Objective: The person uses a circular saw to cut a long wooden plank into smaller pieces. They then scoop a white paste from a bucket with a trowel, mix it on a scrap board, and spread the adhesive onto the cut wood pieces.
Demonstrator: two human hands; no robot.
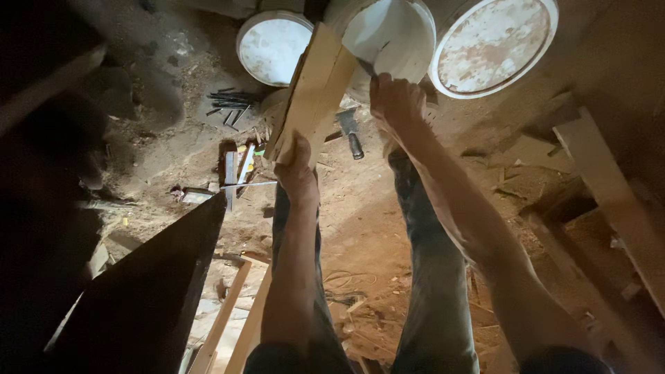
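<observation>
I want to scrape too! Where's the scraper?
The scraper lies on the dusty floor, top middle of the head view, between the wooden board and the right hand.

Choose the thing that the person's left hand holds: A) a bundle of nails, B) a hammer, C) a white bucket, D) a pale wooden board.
D: the left hand has its grip on the lower end of the pale wooden board, which rises toward the white buckets.
</observation>
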